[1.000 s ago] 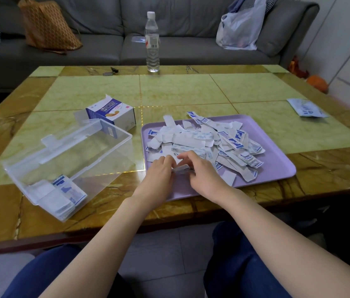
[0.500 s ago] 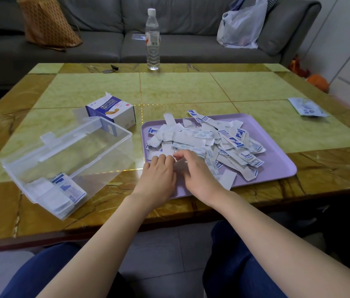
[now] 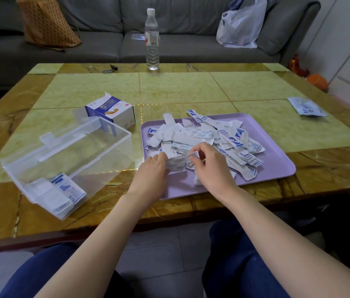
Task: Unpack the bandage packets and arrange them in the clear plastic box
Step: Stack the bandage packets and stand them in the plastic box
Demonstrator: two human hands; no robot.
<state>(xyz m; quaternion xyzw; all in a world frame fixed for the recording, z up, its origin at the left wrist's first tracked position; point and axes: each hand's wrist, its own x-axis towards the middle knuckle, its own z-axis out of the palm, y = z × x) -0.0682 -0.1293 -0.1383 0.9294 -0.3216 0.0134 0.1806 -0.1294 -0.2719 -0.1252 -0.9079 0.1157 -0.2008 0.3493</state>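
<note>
Held packets: a small bunch of bandage packets [image 3: 177,162] between both hands, just above the tray's near-left part.
Left hand [image 3: 151,176]: fingers curled and pinched on the bunch's left end.
Right hand [image 3: 210,166]: thumb and fingertips pressed on the right end.
Pile [image 3: 204,139]: loose packets heaped across the purple tray [image 3: 277,166], at the table's [image 3: 180,87] near edge.
Clear box [image 3: 66,162]: tilted, left of the tray; a stack of packets [image 3: 62,194] in its near corner.
Carton [image 3: 111,109]: open, just behind the box.
</note>
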